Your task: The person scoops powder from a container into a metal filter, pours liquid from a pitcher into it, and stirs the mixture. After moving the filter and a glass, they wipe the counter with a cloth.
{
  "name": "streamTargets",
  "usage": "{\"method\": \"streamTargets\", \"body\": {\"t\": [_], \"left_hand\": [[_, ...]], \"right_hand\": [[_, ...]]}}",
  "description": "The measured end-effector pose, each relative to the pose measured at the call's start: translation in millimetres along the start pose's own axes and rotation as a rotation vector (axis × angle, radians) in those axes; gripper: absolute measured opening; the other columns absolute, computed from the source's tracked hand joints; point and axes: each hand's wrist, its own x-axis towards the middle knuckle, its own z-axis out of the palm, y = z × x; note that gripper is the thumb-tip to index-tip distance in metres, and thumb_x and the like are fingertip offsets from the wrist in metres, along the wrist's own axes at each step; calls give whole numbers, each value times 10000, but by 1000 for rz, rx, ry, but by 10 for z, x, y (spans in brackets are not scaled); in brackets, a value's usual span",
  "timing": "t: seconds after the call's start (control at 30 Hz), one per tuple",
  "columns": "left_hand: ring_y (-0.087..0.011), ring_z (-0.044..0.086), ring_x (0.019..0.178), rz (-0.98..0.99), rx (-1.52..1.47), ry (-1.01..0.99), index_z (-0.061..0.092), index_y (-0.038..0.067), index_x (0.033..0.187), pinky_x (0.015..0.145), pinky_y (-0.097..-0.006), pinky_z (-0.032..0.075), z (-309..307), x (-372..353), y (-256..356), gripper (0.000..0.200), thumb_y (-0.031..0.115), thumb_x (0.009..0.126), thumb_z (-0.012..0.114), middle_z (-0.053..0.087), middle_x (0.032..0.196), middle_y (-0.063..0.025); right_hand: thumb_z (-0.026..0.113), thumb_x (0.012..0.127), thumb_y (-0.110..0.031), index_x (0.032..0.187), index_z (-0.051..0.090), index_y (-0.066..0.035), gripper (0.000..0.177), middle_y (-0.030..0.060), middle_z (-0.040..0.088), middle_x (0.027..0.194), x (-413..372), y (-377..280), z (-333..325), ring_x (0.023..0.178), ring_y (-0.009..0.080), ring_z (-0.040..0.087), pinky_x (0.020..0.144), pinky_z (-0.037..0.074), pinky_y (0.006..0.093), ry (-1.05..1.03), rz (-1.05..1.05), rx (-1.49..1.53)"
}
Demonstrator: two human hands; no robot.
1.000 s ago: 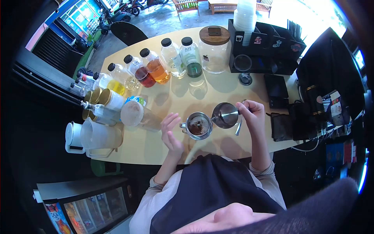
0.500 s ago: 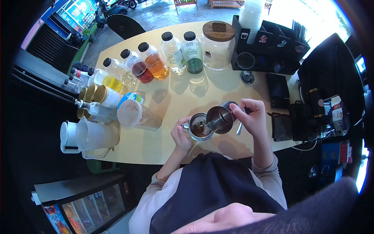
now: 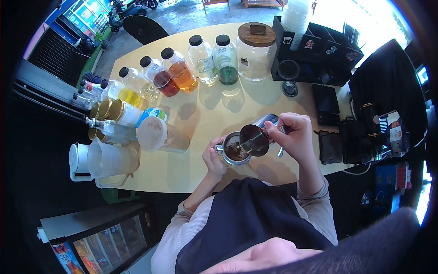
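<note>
- Cup [image 3: 237, 160]: metal, shiny, round; on the table [image 3: 210, 112] near its front edge, handle to the left; brown contents with paler foam inside.
- Pitcher [image 3: 256, 139]: metal, darker inside, tilted left, spout over the cup's mouth; it hides part of the cup's right rim. Stream not clearly visible.
- Left hand [image 3: 213, 157]: fingers curled about the cup's handle side; exact grip partly hidden.
- Right hand [image 3: 293, 130]: thumb and fingers pinching the pitcher's handle.
- Spoon [image 3: 280, 152]: just beside the pitcher, partly covered by the right hand.
- Tub [image 3: 173, 137]: left of the cup, apart.
- Behind: bottles [image 3: 183, 76] in a row, wooden-lidded jar [image 3: 256, 61], black rack [image 3: 315, 57].
</note>
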Motion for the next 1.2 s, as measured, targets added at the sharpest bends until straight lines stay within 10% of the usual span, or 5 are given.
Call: {"method": "streamTargets", "body": {"t": [0.2, 0.47, 1.2], "left_hand": [[-260, 673, 934, -11, 10, -35, 632, -81, 1076, 870, -356, 502, -25, 11, 5, 693, 471, 1065, 213, 698, 1004, -182], [-323, 627, 1163, 48, -145, -195, 537, -17, 1231, 1004, -425, 507, -38, 35, -127, 853, 429, 615, 924, 611, 1247, -214], [-310, 553, 1250, -85, 251, -425, 547, 98, 1329, 1038, -408, 473, -155, 118, 112, 874, 345, 568, 899, 570, 1339, -132]], "right_hand": [[762, 810, -134, 560, 576, -26, 330, 24, 589, 507, 28, -56, 14, 468, 75, 512, 459, 359, 245, -13, -13, -25], [775, 788, -146, 557, 563, -32, 334, 26, 492, 477, 30, -8, 38, 458, 98, 447, 460, 335, 269, -2, -19, -72], [786, 734, -75, 546, 492, -16, 354, 28, 437, 501, 67, -122, 83, 463, 99, 389, 449, 255, 279, 20, -157, -147]]}}
